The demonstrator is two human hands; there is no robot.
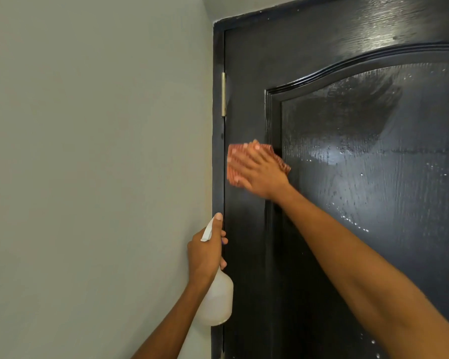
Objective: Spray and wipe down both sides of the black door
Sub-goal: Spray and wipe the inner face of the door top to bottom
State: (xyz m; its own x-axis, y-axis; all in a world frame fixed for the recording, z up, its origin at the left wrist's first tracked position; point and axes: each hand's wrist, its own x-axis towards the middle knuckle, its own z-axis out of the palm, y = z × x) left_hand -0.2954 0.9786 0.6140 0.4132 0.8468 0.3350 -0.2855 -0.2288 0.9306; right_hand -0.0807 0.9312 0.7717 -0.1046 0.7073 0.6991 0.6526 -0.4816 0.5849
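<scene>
1. Wiping: right hand flat, fingers spread, pressing cloth on door by the hinge.
2. Left hand grips bottle.
3. Risk: wet panel droplets may dry streaky; cloth could snag the hinge.

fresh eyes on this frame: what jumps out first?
The glossy black door fills the right half, its arched panel streaked and beaded with white spray droplets. At its hinge-side edge the right hand presses an orange cloth flat against the door. Lower down, the left hand grips a translucent spray bottle in front of the grey wall.
</scene>
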